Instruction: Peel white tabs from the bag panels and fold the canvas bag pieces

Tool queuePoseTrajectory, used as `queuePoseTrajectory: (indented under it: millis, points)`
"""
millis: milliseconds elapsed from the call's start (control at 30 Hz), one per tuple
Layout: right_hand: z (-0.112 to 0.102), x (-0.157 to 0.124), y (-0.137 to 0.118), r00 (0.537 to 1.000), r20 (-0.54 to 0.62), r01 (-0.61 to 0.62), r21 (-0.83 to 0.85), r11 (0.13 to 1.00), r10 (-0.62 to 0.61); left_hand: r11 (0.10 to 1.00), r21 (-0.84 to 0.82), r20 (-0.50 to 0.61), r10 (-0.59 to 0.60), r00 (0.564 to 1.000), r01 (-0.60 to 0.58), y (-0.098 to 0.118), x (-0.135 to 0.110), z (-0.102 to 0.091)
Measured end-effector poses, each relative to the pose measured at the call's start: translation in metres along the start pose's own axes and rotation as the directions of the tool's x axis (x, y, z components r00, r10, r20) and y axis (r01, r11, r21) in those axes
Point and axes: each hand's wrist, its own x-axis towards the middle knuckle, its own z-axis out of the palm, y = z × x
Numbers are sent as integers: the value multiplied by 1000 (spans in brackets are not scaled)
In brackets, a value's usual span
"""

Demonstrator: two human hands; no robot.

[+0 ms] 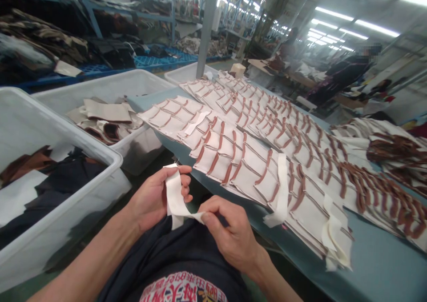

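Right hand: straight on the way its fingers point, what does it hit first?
Beyond the white strip it pinches, the right hand would probably meet the left hand first, whose fingers lie up and to the left in the picture; the depth between them is unclear.

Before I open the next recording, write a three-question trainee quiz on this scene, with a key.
1. What are the left hand and right hand both holding?
2. True or false: pale pieces with brown edges lie in rows on the table.
3. Which hand is nearer the front white bin? A) left B) right

Key: 1. A cream strip. 2. True. 3. A.
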Motion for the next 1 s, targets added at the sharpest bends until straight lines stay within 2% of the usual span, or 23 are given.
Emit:
queuePoseTrajectory:
  millis: [133,267,367,433,500,600,667,800,900,1000]
  points:
    - [-8,8,-1,989,35,-141,-29,990,142,1000,4,36,-3,999,2,-4,0,-6]
    - [-11,15,-3,966,23,-260,76,963,259,1000,-19,26,-15,1000,16,-5,4,-11]
    - [-9,19,-6,950,96,-307,122,944,296,1000,-13,6,8,1000,-8,-6,8,-16]
    - [-6,22,-8,946,139,-311,116,943,294,1000,-11,21,-9,1000,9,-6,9,-20]
    - [-6,26,-9,952,160,-272,51,961,261,1000,-7,112,-22,993,23,-6,9,-26]
    - [-7,31,-9,956,189,-221,-51,974,226,1000,27,288,3,958,-11,-7,9,-33]
    - [-9,33,-9,947,199,-259,9,966,252,999,48,338,8,941,-26,-8,9,-36]
    - [-10,34,-11,958,192,-253,207,945,214,999,-30,328,-2,945,13,-7,9,-37]
    - [-8,31,-11,963,207,-221,227,949,175,991,-127,282,7,959,30,-6,8,-35]
    - [-5,29,-9,963,196,-232,245,941,186,986,-163,232,4,973,35,-9,8,-34]
